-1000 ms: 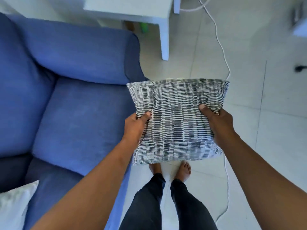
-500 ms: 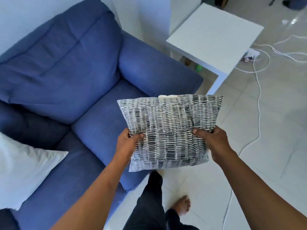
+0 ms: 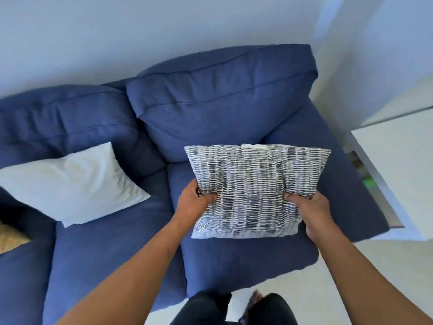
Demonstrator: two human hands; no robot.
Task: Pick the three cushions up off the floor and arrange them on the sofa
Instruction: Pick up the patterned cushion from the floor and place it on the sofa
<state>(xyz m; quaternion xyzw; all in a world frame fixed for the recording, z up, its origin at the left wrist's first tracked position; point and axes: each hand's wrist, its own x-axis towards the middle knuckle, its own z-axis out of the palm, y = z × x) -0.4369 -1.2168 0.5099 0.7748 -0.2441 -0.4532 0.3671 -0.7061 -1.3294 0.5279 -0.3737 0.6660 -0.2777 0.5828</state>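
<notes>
Both hands, left hand point(image 3: 195, 202) and right hand point(image 3: 311, 212), pinch the patterned cushion point(image 3: 255, 191) at its lower side edges, a grip clamped on the fabric that keeps it flat and square over the blue sofa point(image 3: 210, 109)'s right seat. That seat lies bare up to the backrest, while the white cushion point(image 3: 75, 181) fills the left seat and a yellow cushion point(image 3: 10, 236) shows at the far left edge, so the open room is straight ahead and down.

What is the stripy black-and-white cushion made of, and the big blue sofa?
The black-and-white patterned cushion looks like soft woven cloth with squashy filling: it wrinkles where the left hand and right hand pinch it. The blue sofa looks like matte, slightly fuzzy fabric with sewn seams; the exact fibre can't be told.
</notes>
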